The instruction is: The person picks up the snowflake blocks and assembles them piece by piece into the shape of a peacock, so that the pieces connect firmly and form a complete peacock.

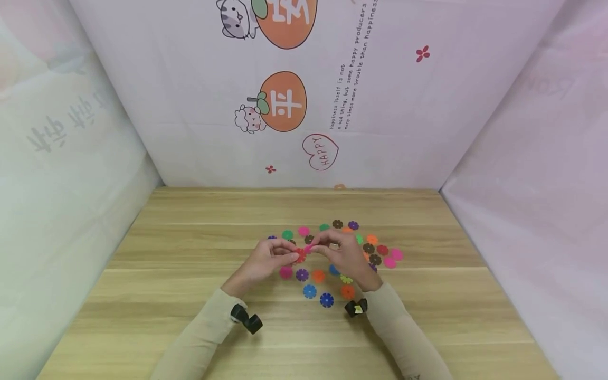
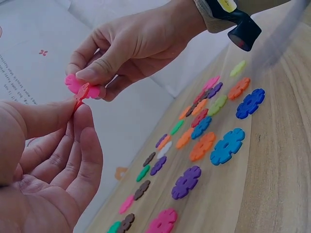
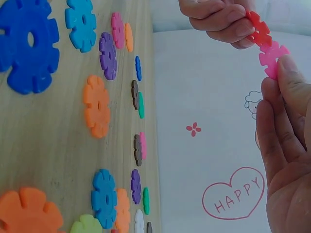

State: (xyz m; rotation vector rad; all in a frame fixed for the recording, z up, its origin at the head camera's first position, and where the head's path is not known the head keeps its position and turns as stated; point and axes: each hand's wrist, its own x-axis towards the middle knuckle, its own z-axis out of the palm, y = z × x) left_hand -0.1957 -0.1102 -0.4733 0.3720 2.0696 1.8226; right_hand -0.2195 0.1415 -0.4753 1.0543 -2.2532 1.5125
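Above the table, the left hand [image 1: 263, 258] pinches a red notched plastic snowflake disc [image 3: 260, 30] between thumb and fingertips. A pink snowflake disc [image 3: 271, 57] is pinched by the right hand [image 1: 345, 257], thumb against forefinger. The two discs meet edge to edge at an angle, rim overlapping rim in both wrist views. In the left wrist view, the red disc [image 2: 81, 94] appears nearly edge-on in front of the pink one [image 2: 74, 83]. Both hands are raised over loose discs, and the right hand hides part of them in the head view.
Several flower-shaped discs lie scattered on the wood-grain table [image 1: 166, 295], among them a dark blue disc [image 1: 326, 300], a light blue disc [image 1: 310, 291] and an orange disc [image 1: 348, 291]. Pink discs [image 1: 390, 262] lie to the right. White printed sheets [image 1: 380, 132] enclose the table's back and sides.
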